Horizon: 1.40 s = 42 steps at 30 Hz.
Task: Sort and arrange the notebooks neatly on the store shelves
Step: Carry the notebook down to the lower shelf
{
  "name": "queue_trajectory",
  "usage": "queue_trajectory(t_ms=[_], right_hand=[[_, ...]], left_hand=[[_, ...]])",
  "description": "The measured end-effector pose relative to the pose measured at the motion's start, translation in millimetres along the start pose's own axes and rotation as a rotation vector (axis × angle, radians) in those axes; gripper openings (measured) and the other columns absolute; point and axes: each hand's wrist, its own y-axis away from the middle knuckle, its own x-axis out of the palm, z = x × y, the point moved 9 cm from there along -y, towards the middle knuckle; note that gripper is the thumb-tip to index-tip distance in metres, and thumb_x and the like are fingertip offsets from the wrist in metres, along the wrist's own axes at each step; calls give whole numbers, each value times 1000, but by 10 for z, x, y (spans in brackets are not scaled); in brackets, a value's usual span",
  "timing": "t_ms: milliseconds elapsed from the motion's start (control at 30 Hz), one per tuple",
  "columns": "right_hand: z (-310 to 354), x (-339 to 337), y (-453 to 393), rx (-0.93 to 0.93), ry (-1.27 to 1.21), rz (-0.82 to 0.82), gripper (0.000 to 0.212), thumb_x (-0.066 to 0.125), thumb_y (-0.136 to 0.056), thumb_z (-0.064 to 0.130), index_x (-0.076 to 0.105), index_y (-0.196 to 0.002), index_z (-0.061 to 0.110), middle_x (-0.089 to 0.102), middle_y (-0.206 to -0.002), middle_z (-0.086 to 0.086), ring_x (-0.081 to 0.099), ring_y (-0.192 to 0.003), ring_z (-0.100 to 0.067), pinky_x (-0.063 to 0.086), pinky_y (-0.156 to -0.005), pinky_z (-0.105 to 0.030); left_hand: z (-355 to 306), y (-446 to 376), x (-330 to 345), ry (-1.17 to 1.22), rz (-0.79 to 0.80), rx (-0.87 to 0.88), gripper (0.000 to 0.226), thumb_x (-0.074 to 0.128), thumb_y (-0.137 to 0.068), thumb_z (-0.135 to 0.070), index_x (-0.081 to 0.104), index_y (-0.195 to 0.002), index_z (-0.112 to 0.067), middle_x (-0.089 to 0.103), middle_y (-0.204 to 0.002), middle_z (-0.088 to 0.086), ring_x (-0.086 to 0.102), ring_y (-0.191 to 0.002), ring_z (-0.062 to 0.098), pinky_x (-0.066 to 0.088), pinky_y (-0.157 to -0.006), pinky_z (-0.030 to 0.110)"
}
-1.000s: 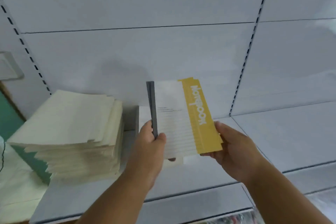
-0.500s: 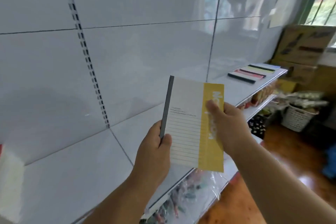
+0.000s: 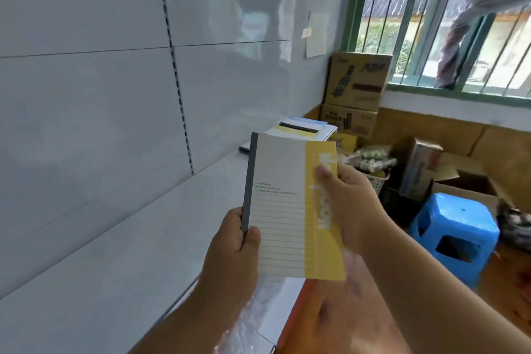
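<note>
Left hand (image 3: 234, 241) pinching grey spine of notebook (image 3: 290, 210), right hand (image 3: 346, 204) gripping yellow edge, thumb across cover. Notebook held upright above white shelf (image 3: 115, 261). More notebooks (image 3: 298, 128) lying flat at shelf's far end. Beyond: cardboard boxes (image 3: 356, 95), blue stool (image 3: 455, 236), barred window (image 3: 448, 17).

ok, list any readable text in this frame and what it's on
"book": the white letters left uncovered on the yellow band of the notebook; the right hand hides the rest.
Small print on the notebook's white part: too small to read.
Print on the cardboard boxes: blurred, unreadable.
</note>
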Motion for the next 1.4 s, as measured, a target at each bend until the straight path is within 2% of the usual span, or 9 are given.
queue_trajectory(t_ms=[333, 433, 533, 633, 800, 967, 1100, 1267, 1400], right_hand=[[122, -1359, -2227, -19, 88, -153, 24, 53, -104, 31, 70, -99, 16, 77, -95, -10, 74, -92, -36, 58, -85, -60], [-20, -1521, -2978, -8, 90, -82, 26, 52, -104, 29, 72, -96, 15, 77, -99, -15, 72, -96, -42, 55, -88, -63], [-156, -1498, -3807, 19, 125, 51, 30, 57, -94, 40, 75, -91, 17, 73, -104, -23, 69, -96, -48, 53, -90, -66], [-269, -1276, -4607, 44, 211, 191, 39, 56, -92, 46, 71, -96, 10, 69, -85, -16, 62, -77, -32, 49, -69, -47], [-517, -525, -5688, 7, 451, 401, 51, 51, -88, 46, 58, -98, -3, 59, -75, -7, 56, -67, -23, 44, -64, -38], [-761, 103, -6464, -58, 747, 544, 38, 54, -99, 38, 54, -76, 8, 47, -70, -9, 45, -62, -21, 36, -59, -31], [-762, 538, -6872, -162, 994, 666, 41, 59, -98, 37, 44, -68, 13, 49, -64, -7, 44, -54, -20, 32, -50, -26], [-949, 1091, -7148, -346, 1287, 850, 39, 59, -97, 40, 45, -73, 12, 49, -69, -3, 51, -70, -23, 30, -52, -27], [-1187, 1369, -7273, -460, 1370, 1019, 38, 62, -94, 42, 45, -74, 15, 50, -72, -1, 54, -79, -25, 37, -64, -29]], left_hand=[[-146, -2017, 1803, -11, 174, 35, 21, 41, -104, -18, 45, -116, -35, 61, -107, -17, 63, -97, 6, 59, -76, 22], [32, -2525, 2232, -19, 152, 2, 23, 42, -103, -14, 47, -112, -35, 63, -105, -17, 61, -94, -5, 58, -76, 23], [198, -3016, 2539, -17, 84, -85, 22, 41, -103, -14, 47, -108, -34, 64, -105, -13, 63, -94, 1, 58, -78, 26], [275, -3475, 2582, -58, -13, -180, 21, 42, -102, -15, 51, -111, -32, 65, -105, -12, 63, -93, 2, 56, -73, 23], [667, -4177, 2361, -166, -89, -341, 20, 54, -98, -24, 55, -99, -44, 66, -103, -24, 62, -94, -2, 55, -78, 25], [986, -4793, 2156, -273, -148, -439, 20, 62, -94, -23, 56, -98, -41, 68, -92, -13, 65, -67, 8, 45, -46, 18], [1213, -5136, 2063, -418, -180, -552, 14, 65, -92, -32, 55, -94, -42, 64, -87, -19, 62, -71, 2, 46, -53, 16], [1428, -5367, 2129, -524, -266, -665, 15, 66, -91, -35, 60, -105, -34, 68, -109, -14, 63, -92, 8, 50, -76, 22], [1502, -5351, 2219, -655, -381, -797, 19, 65, -88, -43, 55, -96, -29, 64, -94, -14, 60, -81, 7, 48, -68, 24]])
